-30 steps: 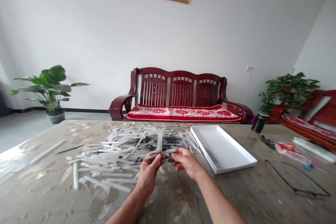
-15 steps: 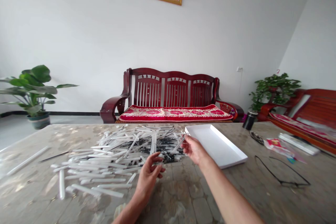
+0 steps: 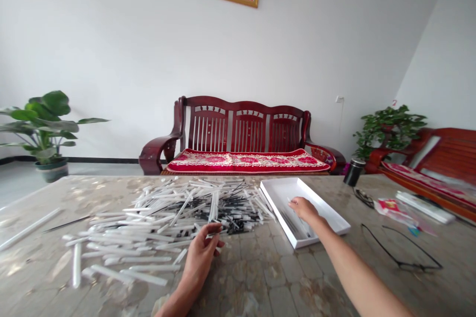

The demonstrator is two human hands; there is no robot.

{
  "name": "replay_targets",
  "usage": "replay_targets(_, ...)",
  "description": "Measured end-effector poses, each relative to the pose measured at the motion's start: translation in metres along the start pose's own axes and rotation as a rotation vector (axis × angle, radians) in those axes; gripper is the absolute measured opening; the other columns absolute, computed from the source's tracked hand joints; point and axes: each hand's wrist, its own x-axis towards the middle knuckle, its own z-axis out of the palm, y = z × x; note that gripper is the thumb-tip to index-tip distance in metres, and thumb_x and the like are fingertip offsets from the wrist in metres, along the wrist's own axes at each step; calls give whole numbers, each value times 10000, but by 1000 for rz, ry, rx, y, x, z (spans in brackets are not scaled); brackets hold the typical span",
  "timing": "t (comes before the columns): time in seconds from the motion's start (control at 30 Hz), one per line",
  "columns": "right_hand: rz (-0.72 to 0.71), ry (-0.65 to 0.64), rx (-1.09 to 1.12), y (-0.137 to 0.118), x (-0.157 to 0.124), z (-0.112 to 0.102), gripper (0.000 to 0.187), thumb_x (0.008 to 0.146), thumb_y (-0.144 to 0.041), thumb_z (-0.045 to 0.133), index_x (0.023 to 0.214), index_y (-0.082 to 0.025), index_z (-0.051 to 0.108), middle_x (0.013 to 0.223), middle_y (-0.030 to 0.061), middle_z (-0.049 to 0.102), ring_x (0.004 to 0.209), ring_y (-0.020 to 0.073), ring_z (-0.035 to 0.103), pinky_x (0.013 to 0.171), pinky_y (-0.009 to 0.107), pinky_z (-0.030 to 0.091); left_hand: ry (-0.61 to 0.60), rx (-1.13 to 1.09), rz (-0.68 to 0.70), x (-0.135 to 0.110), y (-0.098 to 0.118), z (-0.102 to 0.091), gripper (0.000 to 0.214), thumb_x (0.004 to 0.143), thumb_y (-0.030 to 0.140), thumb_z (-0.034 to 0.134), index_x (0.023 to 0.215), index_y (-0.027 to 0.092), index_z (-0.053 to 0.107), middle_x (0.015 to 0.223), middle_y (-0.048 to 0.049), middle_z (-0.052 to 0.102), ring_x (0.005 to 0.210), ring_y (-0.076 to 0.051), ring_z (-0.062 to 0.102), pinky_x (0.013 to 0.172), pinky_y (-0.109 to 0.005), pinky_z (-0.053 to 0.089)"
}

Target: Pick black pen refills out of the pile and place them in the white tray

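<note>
Reaching right hand palm-down into white tray at 1 o'clock, hold hidden. Resting left hand, fingers loosely apart, on tube pile at 11 o'clock on table. Seemingly laying-in step, calling next for a pinch on one tube.

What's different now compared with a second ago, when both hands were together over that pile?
The right hand drew away from the left hand and carried a white stick rightward into the white tray; whether it has let go is unclear. The left hand dropped back to the near edge of the pile of sticks. Pile and tray stayed put.
</note>
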Motion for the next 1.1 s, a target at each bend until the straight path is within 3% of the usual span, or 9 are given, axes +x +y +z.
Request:
replay_targets(0.2,10,-42,-188,5,-7,13,221,885,-338,596,767,-195,717,759,41,705,714,164,634,589,235,322,7,5,-5,1,0,-1,339,542,423,787,791,204,711,823,-57,742,555,-180,658,433,-245,476)
replay_targets(0.37,34,-63,-282,1,-17,11,194,893,-265,555,886,-218,744,787,47,732,682,170,659,577,241,339,25,18,0,3,-2,-2,312,562,420,762,781,201,717,797,-48,727,565,-176,655,430,-236,475)
replay_targets(0.6,-33,-18,-362,-16,-30,2,181,871,-174,570,870,-194,749,957,120,750,873,234,694,632,267,380,52,88,17,5,-8,-6,210,617,348,704,776,210,716,746,-46,725,568,-187,663,435,-235,476)
replay_targets(0.7,-150,47,-347,-41,-37,7,271,913,-141,488,1034,-189,726,1108,137,720,962,234,674,701,283,405,37,131,2,5,-10,-5,158,636,287,674,769,213,713,774,-40,728,560,-179,660,444,-236,479)
replay_targets(0.77,-263,74,-312,-65,-45,18,304,941,-161,457,1116,-223,697,1194,96,693,1019,204,651,763,271,416,13,168,-18,5,-12,-5,153,667,234,631,795,208,710,807,-36,733,562,-167,656,474,-237,487)
replay_targets(0.83,-383,53,-266,-94,-56,36,262,933,-199,503,1084,-260,708,1146,35,708,1015,170,646,798,238,423,-9,245,-16,6,-14,-6,180,699,166,570,814,200,705,823,-29,736,593,-158,658,533,-240,497)
replay_targets(0.93,-666,12,-144,-138,-77,67,276,916,-148,515,1063,-256,722,1086,22,710,1004,159,641,839,229,434,-24,420,55,7,-17,-8,253,701,64,508,794,203,697,797,-13,737,706,-163,671,677,-251,496)
replay_targets(1.1,-927,-16,-304,-195,-98,103,308,954,-126,465,1058,-261,722,1074,37,687,1021,175,606,833,242,449,-57,533,96,6,-16,-9,330,662,-11,477,763,213,697,789,-3,747,793,-175,671,755,-259,456)
